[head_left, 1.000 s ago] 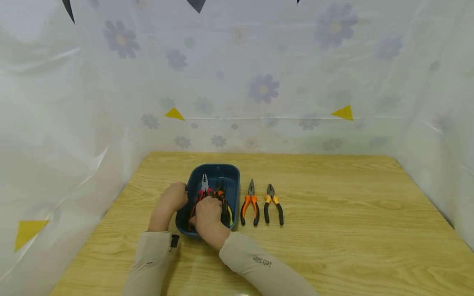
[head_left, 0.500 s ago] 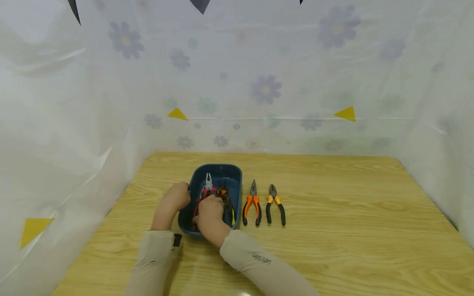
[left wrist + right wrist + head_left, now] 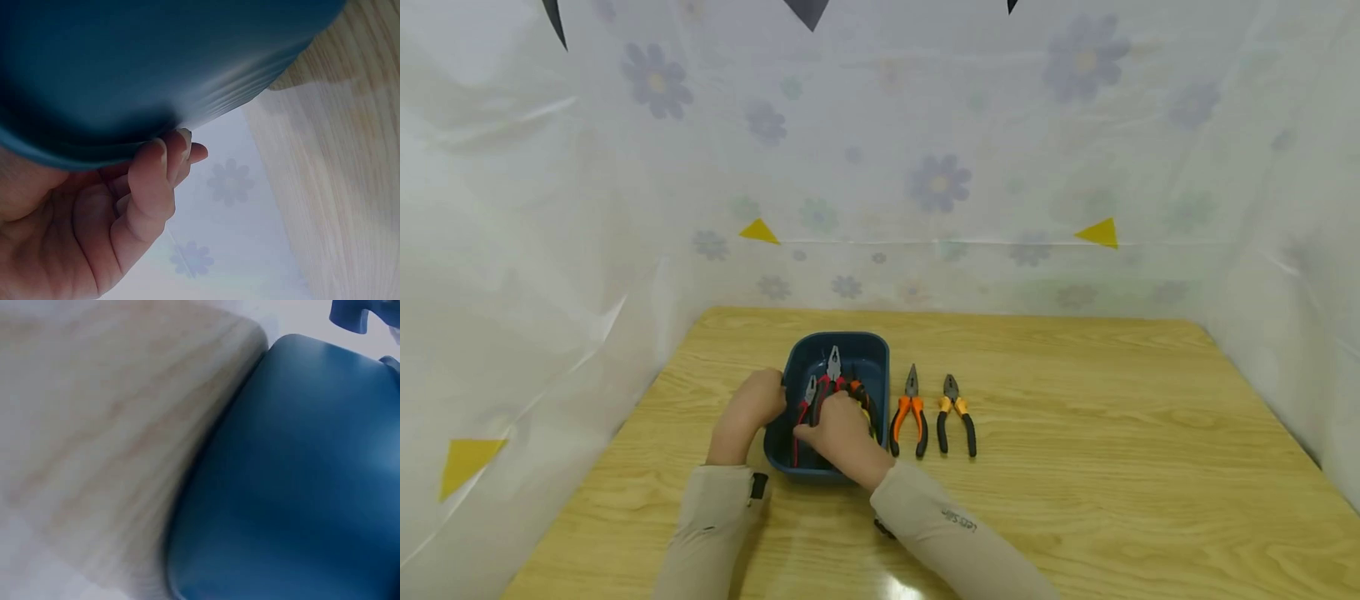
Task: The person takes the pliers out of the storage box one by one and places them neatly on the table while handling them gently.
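Observation:
My left hand [image 3: 752, 408] holds the left rim of a dark blue plastic bin [image 3: 775, 454]; in the left wrist view its fingers [image 3: 147, 181] curl up against the bin's rim [image 3: 81, 159]. Inside the bin, my right hand [image 3: 842, 429] grips a pair of pliers [image 3: 834, 364] with a silver head and red-and-black handles, mostly hidden under the hand. Beside them lie smaller red-handled pliers [image 3: 809, 392]. An orange-and-black handled tool [image 3: 859, 392] shows to the right of the hand. The right wrist view shows only the bin's outer wall [image 3: 281, 475], not the hand.
Right of the bin, orange-and-black long-nose pliers [image 3: 911, 408] and yellow-and-black pliers [image 3: 956, 414] lie side by side on the wooden table [image 3: 1112, 442], noses pointing away. A flowered curtain [image 3: 880, 150] hangs behind the table and at the sides.
My right hand has shifted right within the bin, and the silver-headed pliers have moved right with it, leaving the smaller red-handled pliers in plain sight. The left hand stays at the rim.

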Demonstrator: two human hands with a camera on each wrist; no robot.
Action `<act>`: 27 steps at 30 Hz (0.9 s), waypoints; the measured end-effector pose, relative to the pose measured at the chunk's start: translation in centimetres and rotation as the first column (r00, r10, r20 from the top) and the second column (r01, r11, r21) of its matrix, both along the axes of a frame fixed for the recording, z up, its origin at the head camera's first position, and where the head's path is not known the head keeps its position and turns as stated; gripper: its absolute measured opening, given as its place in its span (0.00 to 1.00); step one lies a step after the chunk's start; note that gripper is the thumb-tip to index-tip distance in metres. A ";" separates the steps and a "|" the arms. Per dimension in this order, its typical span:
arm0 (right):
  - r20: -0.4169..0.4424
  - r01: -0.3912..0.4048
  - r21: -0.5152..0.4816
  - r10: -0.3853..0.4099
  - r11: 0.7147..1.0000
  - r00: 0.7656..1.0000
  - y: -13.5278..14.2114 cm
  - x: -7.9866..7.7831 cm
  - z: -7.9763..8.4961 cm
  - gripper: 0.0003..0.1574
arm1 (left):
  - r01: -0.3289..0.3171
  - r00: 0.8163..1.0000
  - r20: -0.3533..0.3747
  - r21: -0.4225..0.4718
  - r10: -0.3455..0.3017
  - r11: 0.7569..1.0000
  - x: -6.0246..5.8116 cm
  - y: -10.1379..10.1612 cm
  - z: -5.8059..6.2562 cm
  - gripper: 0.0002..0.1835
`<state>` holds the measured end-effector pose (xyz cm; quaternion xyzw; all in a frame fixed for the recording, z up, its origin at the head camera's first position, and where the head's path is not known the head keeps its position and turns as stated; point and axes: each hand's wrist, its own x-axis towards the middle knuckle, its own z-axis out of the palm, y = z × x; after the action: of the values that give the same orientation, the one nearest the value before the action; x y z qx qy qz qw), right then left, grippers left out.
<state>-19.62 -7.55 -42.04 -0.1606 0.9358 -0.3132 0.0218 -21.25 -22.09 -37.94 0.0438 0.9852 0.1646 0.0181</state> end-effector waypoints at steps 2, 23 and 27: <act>0.019 -0.004 -0.033 0.004 0.999 1.000 0.3 0.0 -0.1 0.32 | 0.003 1.000 -0.006 -0.002 -0.003 1.000 0.0 0.0 0.0 0.07; 0.087 0.091 -0.091 -0.083 0.992 0.993 0.7 0.4 0.3 0.62 | -0.016 1.000 0.019 0.022 0.016 1.000 0.1 0.1 0.2 0.08; 0.079 0.070 -0.077 -0.064 0.995 0.995 1.0 0.4 0.6 0.62 | -0.013 1.000 0.022 0.026 0.012 1.000 0.2 0.1 0.2 0.08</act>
<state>-19.21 -6.55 -41.49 -0.1178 0.9258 -0.3569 0.0406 -21.06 -22.01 -37.76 0.0360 0.9830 0.1780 0.0274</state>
